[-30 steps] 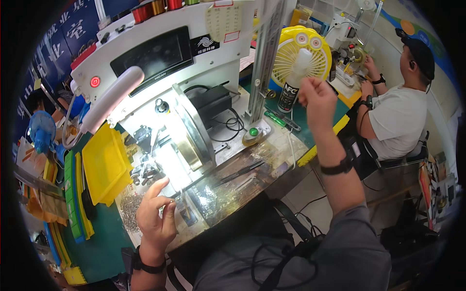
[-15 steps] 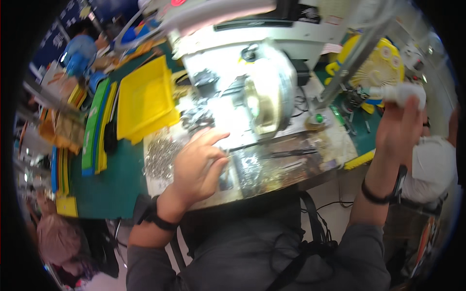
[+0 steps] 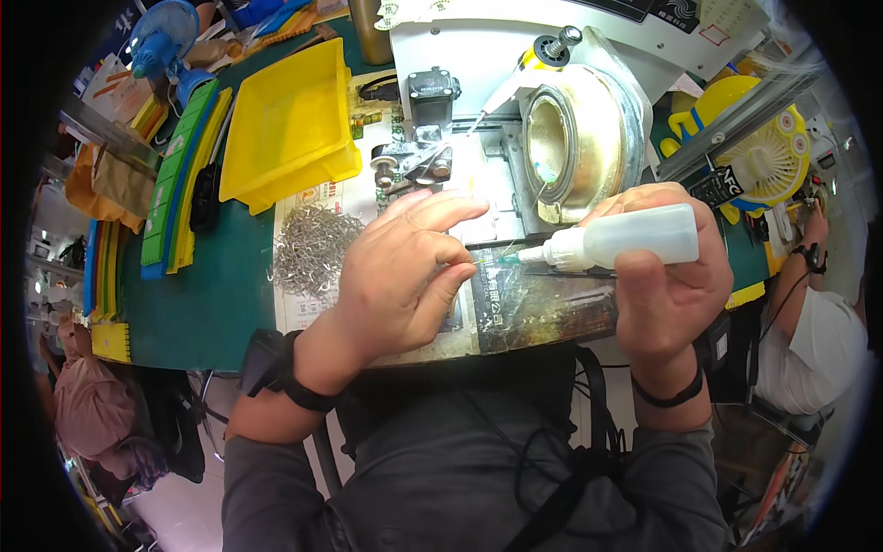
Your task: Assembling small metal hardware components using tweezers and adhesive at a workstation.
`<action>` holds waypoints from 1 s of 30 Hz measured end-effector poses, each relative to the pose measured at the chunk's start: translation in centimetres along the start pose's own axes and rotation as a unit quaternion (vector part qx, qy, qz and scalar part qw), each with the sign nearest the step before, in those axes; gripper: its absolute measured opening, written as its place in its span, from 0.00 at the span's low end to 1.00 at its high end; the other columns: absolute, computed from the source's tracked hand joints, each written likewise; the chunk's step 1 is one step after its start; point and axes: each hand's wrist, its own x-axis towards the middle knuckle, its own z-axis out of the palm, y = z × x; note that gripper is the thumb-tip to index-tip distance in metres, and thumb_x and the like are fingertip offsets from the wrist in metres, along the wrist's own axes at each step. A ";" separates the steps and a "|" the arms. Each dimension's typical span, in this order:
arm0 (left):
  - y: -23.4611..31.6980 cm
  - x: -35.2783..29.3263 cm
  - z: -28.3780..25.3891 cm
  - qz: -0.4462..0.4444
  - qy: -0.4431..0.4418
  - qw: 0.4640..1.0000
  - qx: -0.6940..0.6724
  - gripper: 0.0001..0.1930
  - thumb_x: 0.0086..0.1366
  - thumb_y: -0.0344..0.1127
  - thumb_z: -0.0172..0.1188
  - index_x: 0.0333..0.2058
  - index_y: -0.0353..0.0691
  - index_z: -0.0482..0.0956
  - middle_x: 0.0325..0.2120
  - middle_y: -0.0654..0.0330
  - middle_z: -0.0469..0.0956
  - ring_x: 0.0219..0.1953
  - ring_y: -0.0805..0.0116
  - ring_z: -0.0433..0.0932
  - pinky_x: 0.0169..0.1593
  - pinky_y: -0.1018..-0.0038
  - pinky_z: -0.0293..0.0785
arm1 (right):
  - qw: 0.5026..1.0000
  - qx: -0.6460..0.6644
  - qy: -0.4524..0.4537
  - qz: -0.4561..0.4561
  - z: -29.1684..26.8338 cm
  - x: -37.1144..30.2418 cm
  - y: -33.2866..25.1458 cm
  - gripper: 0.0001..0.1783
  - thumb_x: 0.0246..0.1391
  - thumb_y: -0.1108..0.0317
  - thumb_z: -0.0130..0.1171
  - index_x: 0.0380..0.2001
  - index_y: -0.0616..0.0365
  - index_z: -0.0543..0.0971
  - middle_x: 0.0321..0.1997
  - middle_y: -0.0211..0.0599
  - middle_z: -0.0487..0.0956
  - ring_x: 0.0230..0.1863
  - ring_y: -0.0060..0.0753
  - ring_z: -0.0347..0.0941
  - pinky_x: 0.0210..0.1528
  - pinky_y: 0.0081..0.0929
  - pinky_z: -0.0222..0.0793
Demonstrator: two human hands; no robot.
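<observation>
My right hand (image 3: 676, 294) is wrapped round a translucent white squeeze bottle (image 3: 644, 235), tipped on its side. Its narrow green-tinted tip (image 3: 508, 260) points left at my left hand (image 3: 395, 276). There, thumb and forefinger pinch a tiny, thin, yellowish wire-like piece (image 3: 479, 261) whose end lies close by the bottle's tip; whether they touch I cannot tell. The other left fingers are stretched loosely above the pinch. Just left of that hand, a heap of small shiny metal hooks or clips (image 3: 317, 244) lies on the printed paper.
Beyond my hands stand a rounded metal machine part (image 3: 598, 138), a yellow-and-black handled tool (image 3: 543, 60) and a small clamp fixture (image 3: 418, 161). A yellow tray (image 3: 290, 129) and stacked coloured strips (image 3: 179, 184) sit left. A yellow fan (image 3: 777, 152) and another person's arm (image 3: 796, 276) are at right.
My right hand has brought the bottle from the far right to the middle, in front of my left hand. The left hand has shifted slightly right, and its thumb and forefinger are now pinched together.
</observation>
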 end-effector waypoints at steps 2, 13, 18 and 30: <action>0.1 0.0 0.0 -0.001 -0.001 1.000 -0.001 0.05 0.62 0.27 0.63 0.35 0.39 0.76 0.50 0.44 0.81 0.54 0.44 0.79 0.62 0.52 0.68 | 1.000 -0.005 -0.001 -0.002 0.0 0.0 0.0 0.20 0.54 0.73 0.71 0.45 0.72 0.75 0.43 0.44 0.80 0.40 0.26 0.75 0.43 0.22 0.71; 0.2 0.1 0.0 0.008 0.002 1.000 -0.003 0.05 0.62 0.27 0.63 0.35 0.39 0.76 0.50 0.44 0.81 0.54 0.43 0.79 0.62 0.52 0.68 | 0.999 -0.036 -0.018 0.003 0.0 0.2 -0.3 0.20 0.52 0.74 0.73 0.44 0.72 0.76 0.41 0.43 0.80 0.38 0.25 0.75 0.41 0.21 0.70; 0.1 0.0 -0.1 0.003 -0.001 1.000 0.000 0.05 0.62 0.27 0.63 0.35 0.38 0.76 0.49 0.43 0.81 0.54 0.43 0.79 0.61 0.52 0.69 | 0.998 -0.036 0.051 -0.021 -0.4 0.0 -0.4 0.18 0.59 0.67 0.66 0.44 0.72 0.75 0.42 0.47 0.80 0.39 0.30 0.77 0.42 0.25 0.73; 0.9 -0.1 -0.3 -0.015 0.000 1.000 0.018 0.07 0.56 0.23 0.64 0.34 0.36 0.76 0.46 0.41 0.80 0.51 0.38 0.79 0.58 0.53 0.72 | 0.899 -0.328 0.280 0.076 -24.3 0.0 -0.7 0.16 0.67 0.68 0.58 0.54 0.62 0.73 0.51 0.38 0.79 0.50 0.34 0.79 0.52 0.37 0.79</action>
